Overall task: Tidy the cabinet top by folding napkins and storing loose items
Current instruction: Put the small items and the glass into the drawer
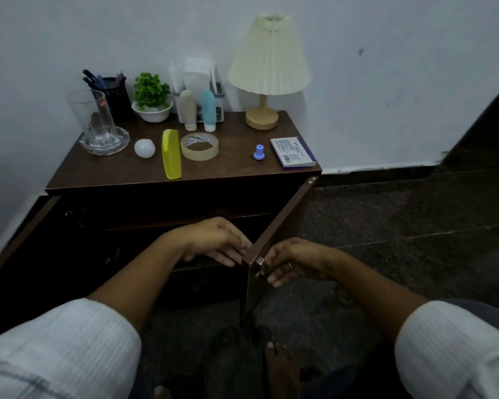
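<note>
Nearest, two white sleeves (69, 349) frame the view, with a bare foot (280, 367) on the dark floor between them. Just beyond, both hands meet at the free edge of the cabinet door (283, 214), which stands open toward the person. The left hand (216, 240) lies against the door's inner side with fingers nearly straight and relaxed. The right hand (294, 260) curls at the outer face, thumb and forefinger apparently pinching the small metal knob (260, 261).

Farther back, the loose items lie on the cabinet top (236, 168): a white ball (144, 148), a yellow comb (171, 154), a tape roll (199, 146), a small blue cap (259, 152) and a flat box (293, 152). A tall glass (91, 116) stands in an ashtray (121, 142) at the left. Along the wall are a pen holder (116, 96), a potted plant (152, 93), two squeeze tubes (198, 109), the napkins (196, 70) upright in their holder, and a lamp (268, 61).

By my reading, the step in hand is opening up the storage space; nothing looks stowed yet. The next move likely calls for letting go of the door, reaching up for one front-row item, and carrying it into the dark interior, whose shelves are too dim to make out
</note>
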A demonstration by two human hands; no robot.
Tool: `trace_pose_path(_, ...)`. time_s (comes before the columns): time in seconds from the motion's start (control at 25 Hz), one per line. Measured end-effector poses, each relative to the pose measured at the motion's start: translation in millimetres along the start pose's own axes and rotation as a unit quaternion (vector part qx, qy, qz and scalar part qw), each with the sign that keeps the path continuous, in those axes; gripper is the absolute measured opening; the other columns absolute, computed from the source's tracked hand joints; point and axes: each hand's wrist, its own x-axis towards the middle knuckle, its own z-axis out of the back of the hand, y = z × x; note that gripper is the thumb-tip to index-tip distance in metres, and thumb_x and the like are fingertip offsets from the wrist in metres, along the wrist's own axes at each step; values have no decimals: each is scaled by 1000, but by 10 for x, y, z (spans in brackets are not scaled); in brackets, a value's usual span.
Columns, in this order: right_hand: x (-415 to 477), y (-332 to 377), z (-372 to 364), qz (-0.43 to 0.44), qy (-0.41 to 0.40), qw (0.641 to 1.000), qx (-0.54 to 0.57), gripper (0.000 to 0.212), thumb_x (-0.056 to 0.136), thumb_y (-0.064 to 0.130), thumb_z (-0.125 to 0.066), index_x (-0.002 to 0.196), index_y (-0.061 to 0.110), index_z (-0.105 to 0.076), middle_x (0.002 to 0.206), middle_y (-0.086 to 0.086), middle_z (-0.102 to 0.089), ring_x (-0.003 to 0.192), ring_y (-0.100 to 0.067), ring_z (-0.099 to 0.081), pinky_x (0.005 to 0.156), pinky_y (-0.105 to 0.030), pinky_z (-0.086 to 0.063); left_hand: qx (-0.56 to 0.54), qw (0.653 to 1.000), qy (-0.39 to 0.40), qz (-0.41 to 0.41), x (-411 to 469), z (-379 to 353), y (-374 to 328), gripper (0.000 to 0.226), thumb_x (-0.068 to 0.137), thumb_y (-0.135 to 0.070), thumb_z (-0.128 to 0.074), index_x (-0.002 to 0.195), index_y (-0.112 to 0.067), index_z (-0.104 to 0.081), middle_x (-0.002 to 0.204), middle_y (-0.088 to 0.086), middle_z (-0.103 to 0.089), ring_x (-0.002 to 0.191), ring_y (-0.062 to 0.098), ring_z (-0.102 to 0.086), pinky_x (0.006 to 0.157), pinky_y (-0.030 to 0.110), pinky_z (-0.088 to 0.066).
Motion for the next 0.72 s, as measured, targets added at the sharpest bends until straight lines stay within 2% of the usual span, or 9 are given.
trace_pose_path(0.2,-397,-166,384,-97,-17,993,-64,31,90,-1,-46,113,-6,-65,91,-19,-70,72,-25,-71,72,-37,-62,24,994,98,-43,58,-598,-70,27,101,-9,-53,124,-6,-68,119,10,-74,109,23,-71,91,35,-56)
trace_pose_path(0.36,-678,-262,650,-134,-81,981,-117,39,91,4,-43,121,-9,-65,87,-14,-69,70,-22,-65,70,-36,-59,39,989,114,-92,187,-1058,-84,30,100,-13,-56,128,-18,-67,126,1,-70,116,19,-67,97,38,-52)
trace_pose_path(0.48,-889,-261,792,-122,-133,975,-128,35,96,12,-47,118,-4,-69,84,-10,-72,70,-21,-68,66,-33,-58,44,987,98,-122,265,-1316,-110,35,99,-16,-59,133,-24,-63,133,-5,-65,121,13,-62,99,35,-50)
trace_pose_path(0.64,-1086,-224,901,-68,-216,968,-110,28,101,14,-46,98,2,-72,66,-5,-69,53,-15,-65,51,-24,-52,32,981,121,-147,346,-1586,-124,47,99,-19,-58,145,-26,-50,148,-12,-49,123,5,-56,101,32,-46)
trace_pose_path(0.72,-1083,-210,951,-21,-261,962,-76,35,103,28,-50,93,5,-74,71,-7,-70,61,-19,-65,59,-26,-52,42,979,125,-157,395,-1703,-155,52,100,-19,-57,150,-24,-44,152,-12,-41,119,4,-56,99,29,-46)
